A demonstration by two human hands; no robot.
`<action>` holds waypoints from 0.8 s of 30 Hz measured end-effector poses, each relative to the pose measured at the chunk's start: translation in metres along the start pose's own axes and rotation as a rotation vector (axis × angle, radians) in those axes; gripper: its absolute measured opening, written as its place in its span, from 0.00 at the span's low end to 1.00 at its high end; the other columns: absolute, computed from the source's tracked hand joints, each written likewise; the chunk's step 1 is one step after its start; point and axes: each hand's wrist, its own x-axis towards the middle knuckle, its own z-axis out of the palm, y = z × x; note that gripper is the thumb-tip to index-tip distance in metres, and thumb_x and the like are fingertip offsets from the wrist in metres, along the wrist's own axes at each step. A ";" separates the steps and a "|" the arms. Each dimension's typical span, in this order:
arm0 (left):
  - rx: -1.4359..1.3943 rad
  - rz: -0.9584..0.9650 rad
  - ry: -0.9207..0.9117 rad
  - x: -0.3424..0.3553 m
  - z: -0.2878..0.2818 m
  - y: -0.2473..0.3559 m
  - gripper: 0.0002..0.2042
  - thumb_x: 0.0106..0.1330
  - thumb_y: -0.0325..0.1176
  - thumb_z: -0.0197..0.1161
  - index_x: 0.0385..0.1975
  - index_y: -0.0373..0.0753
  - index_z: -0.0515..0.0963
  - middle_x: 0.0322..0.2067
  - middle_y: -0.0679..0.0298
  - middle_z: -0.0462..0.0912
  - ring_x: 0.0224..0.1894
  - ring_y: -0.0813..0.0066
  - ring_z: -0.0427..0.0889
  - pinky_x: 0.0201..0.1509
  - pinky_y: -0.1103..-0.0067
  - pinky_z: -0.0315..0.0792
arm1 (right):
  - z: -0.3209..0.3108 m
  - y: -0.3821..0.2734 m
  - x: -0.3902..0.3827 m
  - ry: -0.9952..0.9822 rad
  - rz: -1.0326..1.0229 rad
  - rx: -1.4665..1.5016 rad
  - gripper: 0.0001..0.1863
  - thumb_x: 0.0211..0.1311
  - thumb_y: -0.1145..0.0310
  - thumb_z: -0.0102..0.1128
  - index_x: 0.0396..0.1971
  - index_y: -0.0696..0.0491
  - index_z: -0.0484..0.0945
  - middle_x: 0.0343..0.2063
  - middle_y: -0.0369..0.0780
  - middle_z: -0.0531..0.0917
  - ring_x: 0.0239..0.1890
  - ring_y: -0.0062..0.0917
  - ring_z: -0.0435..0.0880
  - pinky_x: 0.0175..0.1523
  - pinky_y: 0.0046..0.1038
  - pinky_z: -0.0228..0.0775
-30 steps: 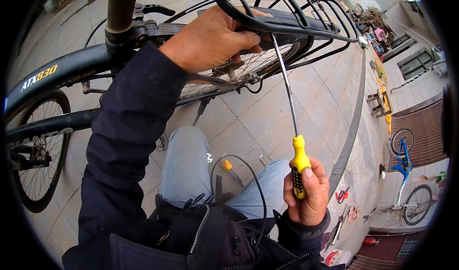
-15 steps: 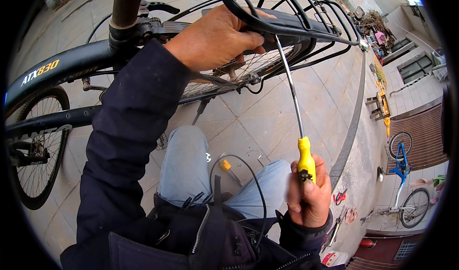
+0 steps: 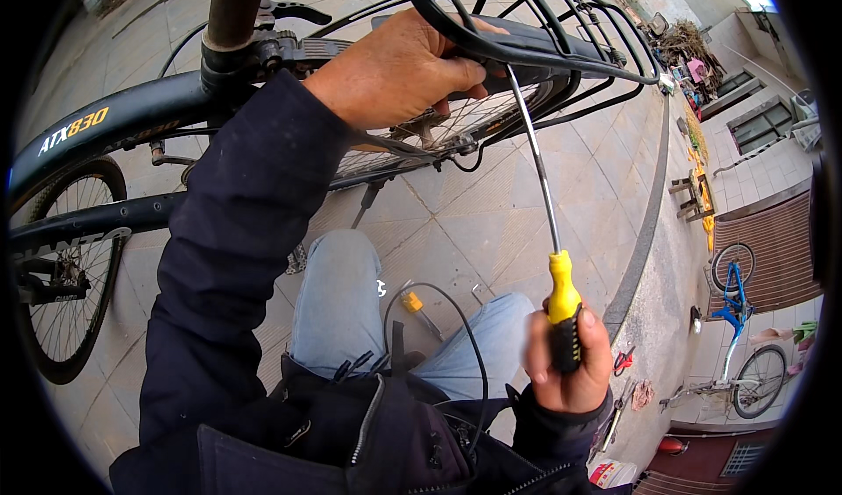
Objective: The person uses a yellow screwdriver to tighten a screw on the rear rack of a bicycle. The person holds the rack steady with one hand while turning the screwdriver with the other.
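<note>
My right hand (image 3: pixel 574 363) is closed around the yellow and black handle of a long screwdriver (image 3: pixel 537 157). Its steel shaft slants up and to the left, and the tip meets the underside of the black rear mudguard (image 3: pixel 526 72) beside my left hand. My left hand (image 3: pixel 399 70) is wrapped round the front end of that mudguard, the thumb below and some fingers hidden behind it. Above the mudguard runs the tubular rear rack (image 3: pixel 605 70) of a black bicycle (image 3: pixel 132 109). Spokes of the rear wheel show under my left hand.
Between my knees on the paving lie a yellow-handled tool (image 3: pixel 412 302) and a small hex key (image 3: pixel 478 293). Red-handled pliers (image 3: pixel 624 361) and a wrench (image 3: pixel 621 412) rest at the right. A blue bicycle (image 3: pixel 737 311) stands by the far-right wall.
The screwdriver handle has turned in my right hand, so its black grip now faces up. My right fingers have shifted on it. The left hand stays in place.
</note>
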 end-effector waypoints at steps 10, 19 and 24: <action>0.005 0.008 0.016 0.001 0.000 -0.003 0.18 0.66 0.29 0.53 0.56 0.41 0.69 0.41 0.60 0.81 0.40 0.75 0.81 0.31 0.85 0.75 | 0.002 -0.005 0.004 -0.009 0.257 0.354 0.25 0.64 0.52 0.40 0.43 0.63 0.65 0.12 0.43 0.70 0.06 0.19 0.60 0.12 0.18 0.56; -0.041 0.026 0.017 0.001 0.001 -0.003 0.18 0.66 0.28 0.53 0.56 0.40 0.69 0.40 0.60 0.81 0.40 0.76 0.81 0.30 0.86 0.75 | 0.003 -0.001 0.002 -0.065 0.085 0.115 0.21 0.57 0.61 0.54 0.43 0.62 0.64 0.28 0.50 0.75 0.07 0.23 0.67 0.13 0.20 0.60; -0.024 0.035 0.016 0.000 0.001 -0.004 0.19 0.66 0.28 0.54 0.57 0.40 0.68 0.40 0.60 0.81 0.40 0.76 0.81 0.31 0.86 0.75 | -0.002 0.004 0.002 -0.033 0.102 0.200 0.20 0.61 0.59 0.46 0.44 0.61 0.66 0.28 0.51 0.75 0.07 0.25 0.66 0.13 0.23 0.61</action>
